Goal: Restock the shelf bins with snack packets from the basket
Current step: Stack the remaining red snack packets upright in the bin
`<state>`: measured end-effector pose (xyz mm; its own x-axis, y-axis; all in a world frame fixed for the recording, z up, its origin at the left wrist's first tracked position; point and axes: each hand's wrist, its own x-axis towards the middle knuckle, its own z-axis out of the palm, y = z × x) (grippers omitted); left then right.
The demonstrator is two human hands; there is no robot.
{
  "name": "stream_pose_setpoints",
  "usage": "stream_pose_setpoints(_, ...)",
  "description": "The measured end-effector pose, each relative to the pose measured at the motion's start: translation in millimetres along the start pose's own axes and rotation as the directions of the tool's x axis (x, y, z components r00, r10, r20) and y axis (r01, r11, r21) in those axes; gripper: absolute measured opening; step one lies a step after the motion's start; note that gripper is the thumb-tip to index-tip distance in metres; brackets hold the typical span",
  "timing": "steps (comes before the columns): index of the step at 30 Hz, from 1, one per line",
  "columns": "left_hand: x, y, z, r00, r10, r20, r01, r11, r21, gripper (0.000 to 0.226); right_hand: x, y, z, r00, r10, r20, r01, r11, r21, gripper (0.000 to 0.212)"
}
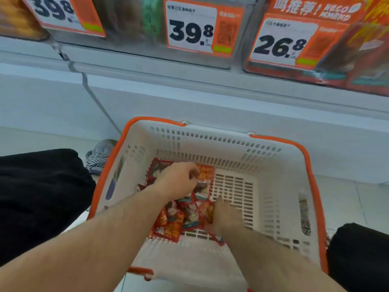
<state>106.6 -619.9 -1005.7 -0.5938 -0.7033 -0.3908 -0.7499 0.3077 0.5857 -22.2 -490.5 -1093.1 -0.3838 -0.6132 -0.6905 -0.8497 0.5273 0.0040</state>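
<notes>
Head cam: both hands are down in the basket point(271, 186), lower middle of frame, scooping up red snack packets point(187, 209). Left hand point(179, 179) is curled on some; right hand point(223, 216) is too blurry to call. Next they need lifting to the shelf bins point(134, 22) up top.

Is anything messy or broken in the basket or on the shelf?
Nothing looks broken or spilled. The red snack packets lie in a loose heap on the left of the basket, where both hands are gathering them. The price tags hang tilted, but the wide lens may cause that.
</notes>
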Motion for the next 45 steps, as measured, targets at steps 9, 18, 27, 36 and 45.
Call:
stream_pose_setpoints(9,5,-5,7,0.998,-0.049,0.040,0.049,0.999,0.011,0.023,19,7,33,0.994,0.026,-0.102,-0.035,0.996,-0.087,0.070)
stream_pose_setpoints(18,12,-1,-1,0.982,-0.168,0.084,0.175,0.981,-0.087,0.022,17,48,-32,0.992,-0.066,0.104,0.010,0.886,0.464,0.024)
stream_pose_setpoints(27,0,64,-30,0.998,0.033,0.058,-0.006,0.912,-0.411,0.016,-42,47,-162,0.942,-0.178,-0.285,0.331,0.634,0.698,0.035)
stream_pose_setpoints(36,-3,140,-123,0.931,0.358,-0.071,-0.360,0.866,-0.348,0.005,-139,59,-279,0.783,-0.108,-0.613,0.505,0.686,0.524,0.051)
stream_pose_setpoints(45,-34,202,-189,0.656,0.678,-0.330,-0.676,0.723,0.143,0.028,-213,60,-337,0.517,-0.195,-0.833,0.576,0.800,0.170,0.025)
